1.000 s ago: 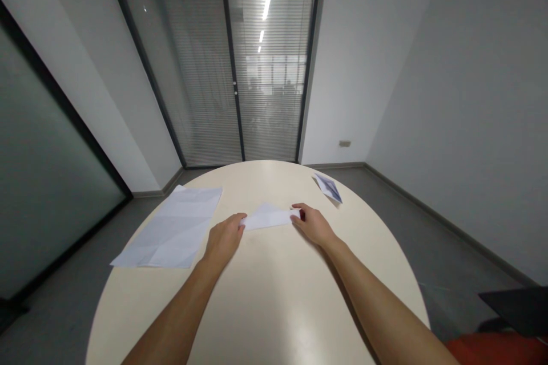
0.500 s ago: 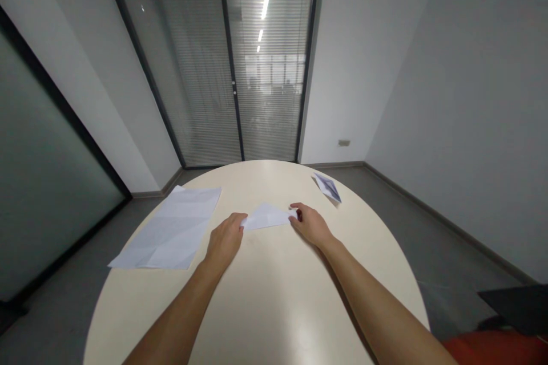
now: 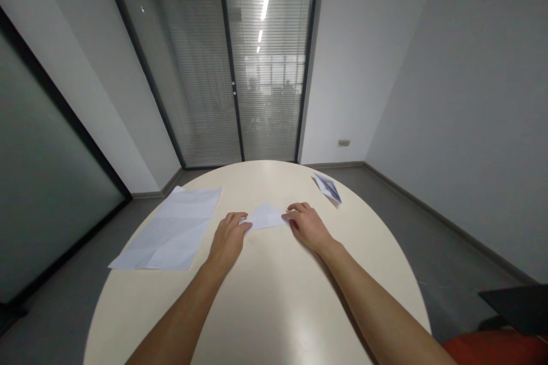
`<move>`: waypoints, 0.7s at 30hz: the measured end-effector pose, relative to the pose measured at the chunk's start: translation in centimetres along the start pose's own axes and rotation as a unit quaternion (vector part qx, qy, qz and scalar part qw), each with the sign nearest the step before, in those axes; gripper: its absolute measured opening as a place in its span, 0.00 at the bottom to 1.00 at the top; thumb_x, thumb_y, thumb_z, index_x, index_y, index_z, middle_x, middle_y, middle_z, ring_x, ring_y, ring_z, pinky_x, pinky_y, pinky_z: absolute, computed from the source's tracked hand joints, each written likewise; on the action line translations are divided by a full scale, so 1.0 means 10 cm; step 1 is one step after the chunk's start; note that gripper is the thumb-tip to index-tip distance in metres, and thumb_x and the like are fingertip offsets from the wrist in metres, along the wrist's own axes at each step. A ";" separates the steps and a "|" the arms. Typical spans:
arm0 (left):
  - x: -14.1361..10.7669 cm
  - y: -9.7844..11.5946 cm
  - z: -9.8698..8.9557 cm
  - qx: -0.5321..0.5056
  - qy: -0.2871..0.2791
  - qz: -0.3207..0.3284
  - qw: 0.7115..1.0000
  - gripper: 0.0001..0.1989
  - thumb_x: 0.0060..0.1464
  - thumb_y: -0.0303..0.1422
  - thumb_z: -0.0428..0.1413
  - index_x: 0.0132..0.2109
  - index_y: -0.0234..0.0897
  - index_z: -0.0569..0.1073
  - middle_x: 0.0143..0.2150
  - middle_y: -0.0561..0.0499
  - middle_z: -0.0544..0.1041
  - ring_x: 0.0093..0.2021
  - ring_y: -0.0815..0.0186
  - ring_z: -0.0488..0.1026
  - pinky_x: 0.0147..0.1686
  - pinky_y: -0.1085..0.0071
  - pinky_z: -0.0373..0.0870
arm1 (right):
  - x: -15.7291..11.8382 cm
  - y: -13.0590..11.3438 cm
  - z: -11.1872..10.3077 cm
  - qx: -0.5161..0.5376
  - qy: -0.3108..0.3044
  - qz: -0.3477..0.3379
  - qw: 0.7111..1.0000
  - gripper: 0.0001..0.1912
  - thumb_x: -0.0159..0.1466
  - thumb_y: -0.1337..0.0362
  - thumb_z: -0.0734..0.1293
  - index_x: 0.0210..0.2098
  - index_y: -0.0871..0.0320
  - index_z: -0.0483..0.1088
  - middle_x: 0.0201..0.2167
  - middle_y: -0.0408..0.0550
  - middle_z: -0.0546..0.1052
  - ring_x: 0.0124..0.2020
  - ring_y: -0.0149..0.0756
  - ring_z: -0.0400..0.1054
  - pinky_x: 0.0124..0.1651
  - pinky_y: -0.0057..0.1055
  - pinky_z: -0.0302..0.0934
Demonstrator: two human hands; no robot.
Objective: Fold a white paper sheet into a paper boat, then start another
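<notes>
A small folded white paper (image 3: pixel 266 217), roughly triangular with its peak pointing away from me, lies on the round cream table (image 3: pixel 265 296). My left hand (image 3: pixel 233 232) grips its left corner, the thumb on top near the front edge. At the right corner my right hand (image 3: pixel 303 222) pinches the paper between thumb and fingers. Both fingertips partly hide the corners.
A large creased white sheet (image 3: pixel 171 231) lies at the table's left edge. Near the far right edge rests a folded paper piece (image 3: pixel 328 188) with a dark inner side. A red and black chair (image 3: pixel 500 348) stands at the lower right.
My right hand has shifted slightly left, further over the paper's right corner. My left thumb has moved onto the left corner. The other papers have not moved.
</notes>
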State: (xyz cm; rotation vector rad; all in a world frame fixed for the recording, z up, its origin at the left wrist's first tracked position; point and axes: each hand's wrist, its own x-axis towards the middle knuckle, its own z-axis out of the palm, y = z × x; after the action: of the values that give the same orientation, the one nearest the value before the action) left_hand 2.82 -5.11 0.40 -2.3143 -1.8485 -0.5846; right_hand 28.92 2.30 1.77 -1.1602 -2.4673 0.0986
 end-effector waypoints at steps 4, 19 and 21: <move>0.02 0.03 0.01 -0.010 -0.003 0.042 0.999 0.17 0.62 0.21 0.52 0.49 0.41 0.82 0.56 0.47 0.78 0.56 0.56 0.72 0.58 0.56 0.68 | -0.01 -0.10 -0.01 0.046 -0.044 -0.077 0.995 0.21 0.67 0.75 0.61 0.51 0.51 0.79 0.48 0.51 0.78 0.49 0.41 0.68 0.54 0.37 0.62; -0.06 0.34 0.06 -0.089 -0.121 0.050 0.987 0.26 0.68 0.33 0.45 0.70 0.33 0.60 0.72 0.41 0.61 0.72 0.54 0.55 0.70 0.48 0.52 | -0.13 -0.50 0.05 0.050 -0.185 0.008 0.981 0.37 0.73 0.43 0.51 0.74 0.56 0.48 0.74 0.51 0.49 0.75 0.59 0.36 0.72 0.58 0.36; -0.06 0.35 0.06 -0.081 -0.127 0.042 0.988 0.26 0.68 0.35 0.44 0.70 0.35 0.61 0.72 0.42 0.61 0.73 0.53 0.55 0.70 0.46 0.51 | -0.12 -0.50 0.04 0.040 -0.202 0.030 0.978 0.38 0.73 0.44 0.49 0.74 0.60 0.46 0.75 0.53 0.45 0.75 0.57 0.34 0.73 0.55 0.34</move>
State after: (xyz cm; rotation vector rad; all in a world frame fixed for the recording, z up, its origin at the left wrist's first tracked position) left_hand 6.17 -6.35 0.14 -2.6685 -1.8550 -0.4635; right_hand 25.85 -1.81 2.12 -1.2831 -2.7407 0.4926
